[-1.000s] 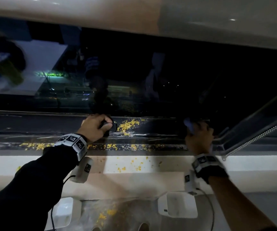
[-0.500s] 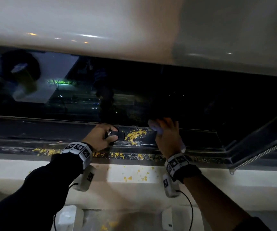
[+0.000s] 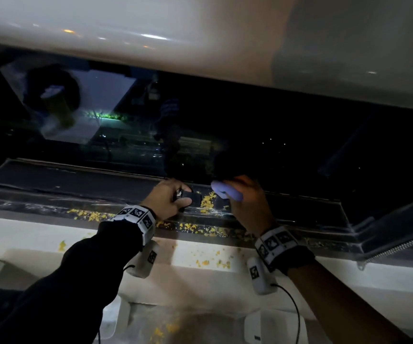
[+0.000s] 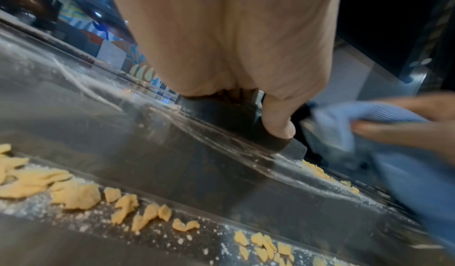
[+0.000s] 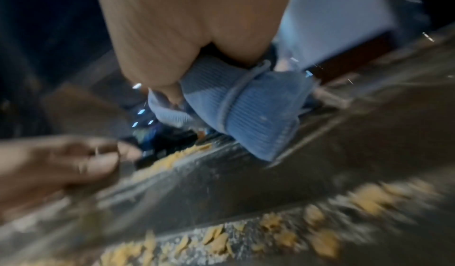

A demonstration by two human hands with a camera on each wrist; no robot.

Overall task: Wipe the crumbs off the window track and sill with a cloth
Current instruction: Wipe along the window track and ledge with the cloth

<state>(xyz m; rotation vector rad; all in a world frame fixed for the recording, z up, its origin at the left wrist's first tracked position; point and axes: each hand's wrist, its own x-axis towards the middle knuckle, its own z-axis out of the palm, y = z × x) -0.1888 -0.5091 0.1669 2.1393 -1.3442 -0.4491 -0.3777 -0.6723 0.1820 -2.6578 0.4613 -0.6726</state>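
Dark glass backs the window track (image 3: 81, 187) and pale sill (image 3: 26, 234). Since a second ago we have swept our right hand (image 3: 247, 204), clenching the blue cloth (image 3: 225, 192), leftward to the crumbs (image 3: 206, 202) beside our left hand (image 3: 168, 197), which grips a dark block (image 3: 191, 197) we cannot identify; wiping starts.

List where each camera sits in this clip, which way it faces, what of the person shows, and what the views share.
Head: above, looking down at the window track and sill; both hands and forearms show.
Left wrist: low, along the left hand, gripping a dark block.
Right wrist: low and blurred, along the right hand, gripping the blue cloth.
Shared: both wrist views show cloth, crumbs and the other hand.
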